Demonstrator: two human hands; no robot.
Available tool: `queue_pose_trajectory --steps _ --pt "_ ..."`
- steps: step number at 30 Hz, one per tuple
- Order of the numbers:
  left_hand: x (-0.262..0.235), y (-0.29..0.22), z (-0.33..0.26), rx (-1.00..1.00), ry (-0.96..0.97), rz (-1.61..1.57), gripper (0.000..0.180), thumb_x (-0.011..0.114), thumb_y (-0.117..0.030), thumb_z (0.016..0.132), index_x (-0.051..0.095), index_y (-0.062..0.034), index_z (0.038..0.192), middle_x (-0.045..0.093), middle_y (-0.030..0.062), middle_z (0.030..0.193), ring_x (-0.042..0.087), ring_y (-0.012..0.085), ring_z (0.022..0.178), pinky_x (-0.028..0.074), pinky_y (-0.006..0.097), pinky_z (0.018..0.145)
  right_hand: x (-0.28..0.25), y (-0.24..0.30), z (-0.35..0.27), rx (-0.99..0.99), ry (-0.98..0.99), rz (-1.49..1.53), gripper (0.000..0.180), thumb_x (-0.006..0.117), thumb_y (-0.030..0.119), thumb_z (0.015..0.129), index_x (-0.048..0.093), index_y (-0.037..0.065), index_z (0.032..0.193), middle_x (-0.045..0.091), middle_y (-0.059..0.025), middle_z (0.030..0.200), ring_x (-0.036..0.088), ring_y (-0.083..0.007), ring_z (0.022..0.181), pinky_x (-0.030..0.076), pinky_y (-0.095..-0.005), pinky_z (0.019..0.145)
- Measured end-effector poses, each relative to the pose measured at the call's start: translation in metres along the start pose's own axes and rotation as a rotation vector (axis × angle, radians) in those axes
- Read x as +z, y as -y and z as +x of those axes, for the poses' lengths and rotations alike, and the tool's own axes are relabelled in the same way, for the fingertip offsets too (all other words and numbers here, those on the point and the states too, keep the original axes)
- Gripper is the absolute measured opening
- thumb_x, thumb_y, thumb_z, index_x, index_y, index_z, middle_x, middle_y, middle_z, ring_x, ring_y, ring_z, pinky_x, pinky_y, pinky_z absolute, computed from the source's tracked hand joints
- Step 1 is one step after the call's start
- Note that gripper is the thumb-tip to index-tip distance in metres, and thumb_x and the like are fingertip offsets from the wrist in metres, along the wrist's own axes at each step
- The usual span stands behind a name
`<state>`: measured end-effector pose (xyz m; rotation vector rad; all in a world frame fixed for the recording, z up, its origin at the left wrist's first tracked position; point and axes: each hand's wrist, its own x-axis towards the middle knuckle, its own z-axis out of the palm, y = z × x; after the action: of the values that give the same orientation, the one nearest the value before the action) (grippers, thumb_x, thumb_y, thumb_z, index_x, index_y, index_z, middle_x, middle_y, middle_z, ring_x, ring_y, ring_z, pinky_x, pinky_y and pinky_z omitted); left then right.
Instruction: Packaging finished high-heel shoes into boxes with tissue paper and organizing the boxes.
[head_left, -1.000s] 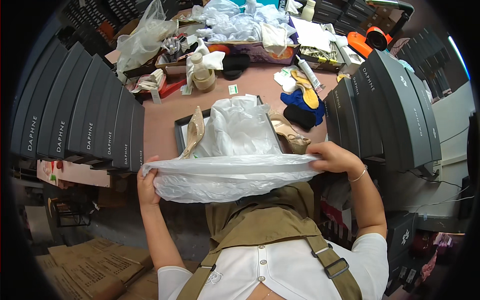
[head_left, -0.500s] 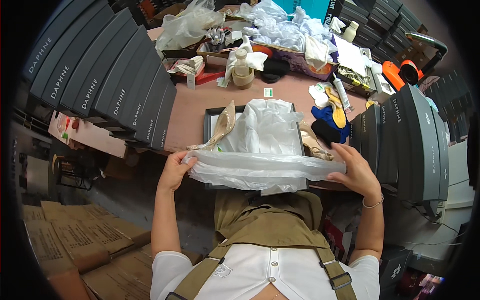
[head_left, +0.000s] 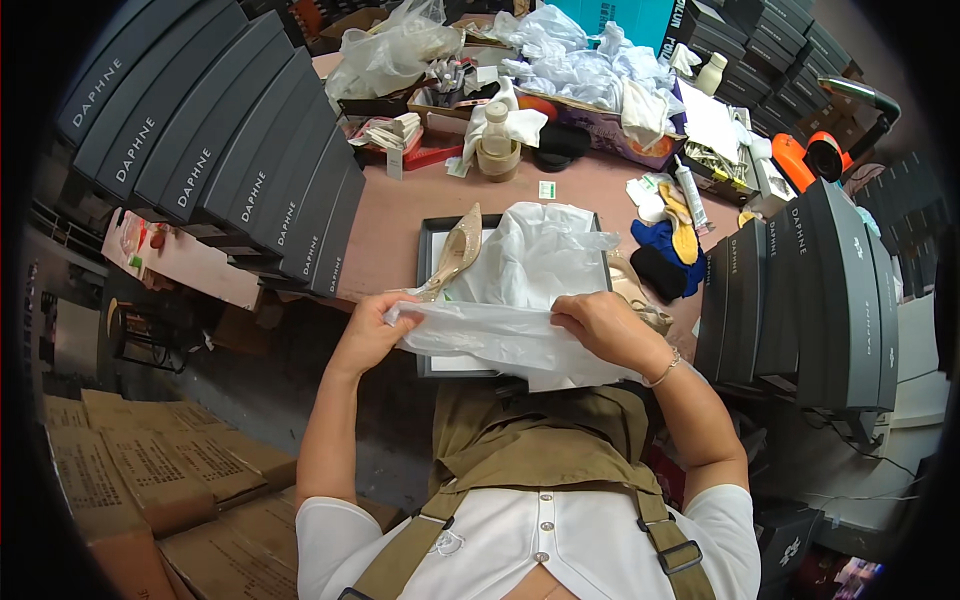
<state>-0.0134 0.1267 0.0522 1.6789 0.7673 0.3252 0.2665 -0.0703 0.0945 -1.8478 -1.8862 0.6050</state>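
Note:
My left hand (head_left: 368, 330) and my right hand (head_left: 603, 326) both grip a sheet of white tissue paper (head_left: 500, 340), folded over between them at the near table edge. Just beyond it lies an open dark shoe box (head_left: 428, 250) lined with more crumpled white tissue (head_left: 545, 255). A beige pointed high-heel shoe (head_left: 455, 252) leans against the box's left side. A second beige shoe (head_left: 640, 300) shows partly behind my right hand.
Stacks of dark shoe boxes stand at the left (head_left: 215, 160) and right (head_left: 820, 290). The pink table (head_left: 400, 210) carries a bottle (head_left: 497, 140), blue cloth (head_left: 668, 250), plastic bags (head_left: 590, 65) and an orange tape dispenser (head_left: 815, 155). Cardboard cartons (head_left: 140, 470) lie on the floor at the left.
My hands have come closer together, folding the tissue sheet narrower. The view has tilted, bringing the shoe box and table nearer the middle.

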Motion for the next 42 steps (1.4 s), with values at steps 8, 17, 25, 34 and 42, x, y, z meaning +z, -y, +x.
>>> queue_pose_trajectory --steps 8,17,25,34,42 --pt "-0.019 -0.008 0.016 -0.022 -0.052 -0.373 0.015 0.063 -0.001 0.085 0.062 -0.0033 0.099 0.06 -0.0021 0.085 0.055 0.004 0.076 0.045 0.018 0.065 -0.016 0.019 -0.079 0.179 -0.28 0.095 0.021 0.066 0.007 0.079 0.062 -0.001 0.098 0.062 -0.0193 0.086 0.061 -0.0357 0.08 0.049 -0.0389 0.071" --pt "-0.032 0.0 0.027 -0.017 0.056 -0.373 0.015 0.067 -0.001 0.083 0.062 -0.0025 0.098 0.063 0.0008 0.088 0.059 0.0071 0.08 0.049 0.022 0.072 -0.046 -0.032 -0.16 0.594 0.04 0.129 0.034 0.081 0.021 0.068 0.062 0.0 0.088 0.06 -0.007 0.073 0.051 -0.0189 0.061 0.046 -0.0298 0.062" --pt "-0.009 -0.012 0.023 0.058 0.161 -0.436 0.023 0.07 -0.006 0.083 0.062 -0.0021 0.104 0.064 0.0027 0.095 0.06 0.0089 0.084 0.049 0.023 0.075 0.008 0.003 -0.034 0.049 -0.069 0.235 0.052 0.072 0.028 0.079 0.055 0.0 0.12 0.062 -0.0227 0.1 0.061 -0.0366 0.089 0.049 -0.0409 0.079" --pt "0.02 0.021 0.074 0.066 0.161 1.055 0.034 0.065 -0.029 0.084 0.063 0.0031 0.096 0.063 0.0245 0.099 0.062 0.0334 0.095 0.048 0.043 0.081 -0.014 -0.009 -0.035 0.368 -0.233 0.165 0.015 0.057 0.01 0.086 0.054 -0.002 0.094 0.056 -0.0211 0.07 0.056 -0.0362 0.063 0.044 -0.0381 0.059" --pt "0.061 0.077 0.104 -0.107 0.007 0.305 0.049 0.064 -0.028 0.085 0.052 0.009 0.114 0.057 0.0243 0.113 0.064 0.0315 0.089 0.053 0.039 0.07 -0.006 -0.027 -0.034 0.304 -0.473 0.173 0.028 0.066 0.01 0.084 0.058 -0.003 0.108 0.057 -0.0173 0.072 0.053 -0.0233 0.06 0.044 -0.0328 0.059"
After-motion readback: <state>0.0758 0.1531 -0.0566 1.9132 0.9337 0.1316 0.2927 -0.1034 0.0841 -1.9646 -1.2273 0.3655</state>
